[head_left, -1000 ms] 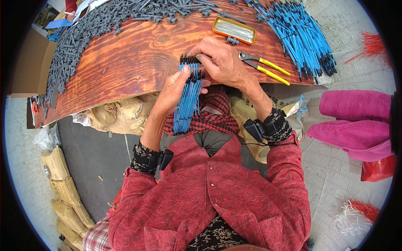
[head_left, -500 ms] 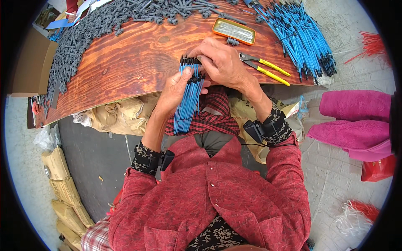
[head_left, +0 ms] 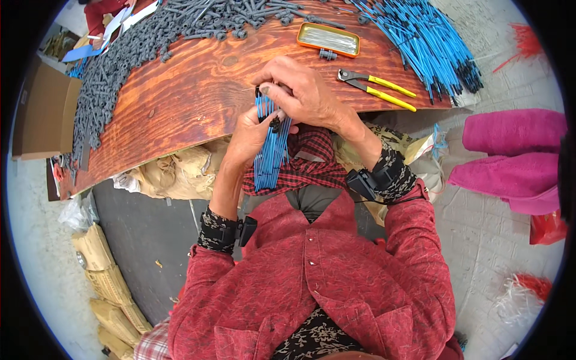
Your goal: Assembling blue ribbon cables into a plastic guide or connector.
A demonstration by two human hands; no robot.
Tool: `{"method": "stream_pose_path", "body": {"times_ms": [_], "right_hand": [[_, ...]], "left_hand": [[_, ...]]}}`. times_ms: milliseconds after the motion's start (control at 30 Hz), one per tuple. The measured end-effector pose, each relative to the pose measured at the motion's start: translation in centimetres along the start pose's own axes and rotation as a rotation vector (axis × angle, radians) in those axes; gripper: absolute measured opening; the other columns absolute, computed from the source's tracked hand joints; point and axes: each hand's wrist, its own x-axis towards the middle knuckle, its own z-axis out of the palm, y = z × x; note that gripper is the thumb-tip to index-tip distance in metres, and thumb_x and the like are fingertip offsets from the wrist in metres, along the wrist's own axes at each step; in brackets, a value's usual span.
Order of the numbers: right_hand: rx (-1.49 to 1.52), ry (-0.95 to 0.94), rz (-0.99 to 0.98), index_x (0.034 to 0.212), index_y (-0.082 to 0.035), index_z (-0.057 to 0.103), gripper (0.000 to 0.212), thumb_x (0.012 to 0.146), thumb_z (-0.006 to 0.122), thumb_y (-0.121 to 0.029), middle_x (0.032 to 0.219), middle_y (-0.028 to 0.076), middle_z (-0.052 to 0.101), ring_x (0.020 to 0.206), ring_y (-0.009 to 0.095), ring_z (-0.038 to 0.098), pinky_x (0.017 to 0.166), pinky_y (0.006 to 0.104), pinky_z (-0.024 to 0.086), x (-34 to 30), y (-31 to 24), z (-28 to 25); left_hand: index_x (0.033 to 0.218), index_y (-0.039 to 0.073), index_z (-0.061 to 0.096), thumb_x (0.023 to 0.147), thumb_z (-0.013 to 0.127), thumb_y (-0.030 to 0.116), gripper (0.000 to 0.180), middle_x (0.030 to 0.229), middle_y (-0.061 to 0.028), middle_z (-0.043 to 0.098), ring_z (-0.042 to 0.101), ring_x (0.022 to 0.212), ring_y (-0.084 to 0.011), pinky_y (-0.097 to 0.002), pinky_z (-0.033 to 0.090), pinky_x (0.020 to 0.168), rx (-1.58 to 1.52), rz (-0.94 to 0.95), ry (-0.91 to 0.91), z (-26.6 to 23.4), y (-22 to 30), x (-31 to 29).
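Note:
A bundle of thin blue rods with black end pieces (head_left: 273,159) hangs in front of my lap at the table's near edge. Wrapped round its upper part is my left hand (head_left: 251,133), thumb across the rods. My right hand (head_left: 297,87) is closed over the bundle's top, thumb and fingers bent together at the black ends. Whatever my right fingertips pinch there is hidden by the hand. Right of that hand lies a pair of pincers with yellow handles (head_left: 378,89). Beyond it sits an orange-rimmed tin (head_left: 329,40) of thin silvery pins.
Grey plastic fittings (head_left: 129,63) are heaped along the wooden table's (head_left: 198,84) far and left side. More blue rods (head_left: 429,48) lie piled at the right. A cardboard box (head_left: 47,111) stands far left. Another person's hand (head_left: 95,39) rests by papers at the upper left.
My right hand has shifted left across the top of the bundle and now covers more of the black ends. The left hand keeps its grip. The whole view has shifted slightly.

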Motion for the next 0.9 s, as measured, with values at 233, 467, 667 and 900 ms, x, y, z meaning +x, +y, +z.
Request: {"method": "stream_pose_path", "body": {"times_ms": [233, 467, 667, 900], "right_hand": [[0.314, 0.059, 0.398, 0.123, -0.002, 0.064, 0.048, 0.108, 0.044, -0.043, 0.106, 0.009, 0.065, 0.096, 0.016, 0.064, 0.085, 0.0331, 0.053, -3.1, 2.8, -2.3], [1.071, -0.071, 0.751, 0.117, -0.005, 0.060, 0.071, 0.103, 0.029, -0.067, 0.101, 0.005, 0.062, 0.084, 0.012, 0.058, 0.075, 0.0277, 0.049, -4.8, 4.4, 2.0], [1.230, -0.166, 0.776, 0.102, -0.011, 0.059, 0.076, 0.099, 0.019, -0.075, 0.083, -0.002, 0.055, 0.060, 0.006, 0.039, 0.052, 0.0225, 0.029, -4.8, 2.8, 3.6], [1.206, -0.169, 0.750, 0.129, -0.005, 0.057, 0.077, 0.101, 0.027, -0.071, 0.098, 0.002, 0.063, 0.076, 0.005, 0.059, 0.052, 0.0202, 0.032, -3.4, 2.8, 0.8]], "left_hand": [[0.128, -0.001, 0.061, 0.104, 0.055, 0.012, 0.028, 0.110, -0.0218, 0.073, 0.074, 0.094, -0.0256, -0.0333, 0.062, 0.073, -0.143, 0.114, -0.014, 0.4, -1.5, -0.5], [0.127, 0.001, 0.060, 0.103, 0.057, 0.017, 0.029, 0.108, -0.0231, 0.073, 0.074, 0.092, -0.0287, -0.0363, 0.062, 0.076, -0.197, 0.206, 0.014, 0.4, -2.2, 0.6], [0.123, -0.003, 0.063, 0.103, 0.057, 0.012, 0.026, 0.105, -0.0141, 0.073, 0.073, 0.090, -0.0221, -0.0332, 0.060, 0.080, -0.112, 0.264, 0.055, 0.0, -0.7, -1.2], [0.119, 0.000, 0.065, 0.104, 0.057, 0.014, 0.022, 0.088, -0.0001, 0.063, 0.059, 0.076, -0.0099, -0.0266, 0.051, 0.072, -0.212, 0.306, 0.055, 2.3, 0.3, -0.2]]}}
